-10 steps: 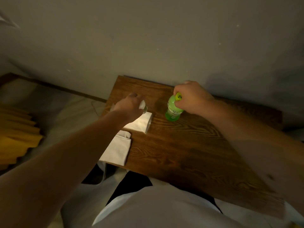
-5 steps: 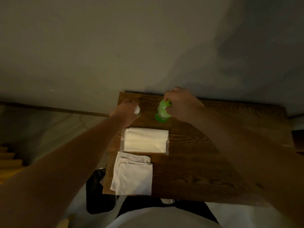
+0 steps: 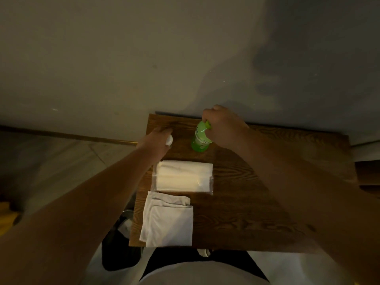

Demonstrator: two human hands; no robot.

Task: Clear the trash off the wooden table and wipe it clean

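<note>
On the wooden table [image 3: 246, 202], which is dark brown with wavy grain lines, a green plastic bottle [image 3: 199, 139] stands up near the far edge by the wall. It is round and shiny. The right hand [image 3: 225, 128] comes down from above with its fingers curled tight around the bottle's top, so the cap is mostly hidden. The left hand [image 3: 157, 141] is just beside the bottle, apart from it, with fingers closed around a small white thing [image 3: 169, 139]. Only a bit of that thing peeks out, and it is too small to tell what it is. Nearer the person lies a flat pack of white tissues [image 3: 183, 175] in clear wrap. Touching its near edge is a soft white cloth [image 3: 168, 220], folded into a rough square. Both arms reach straight out. The room is dim. Under the table's left edge sits something dark that is hard to make out.
</note>
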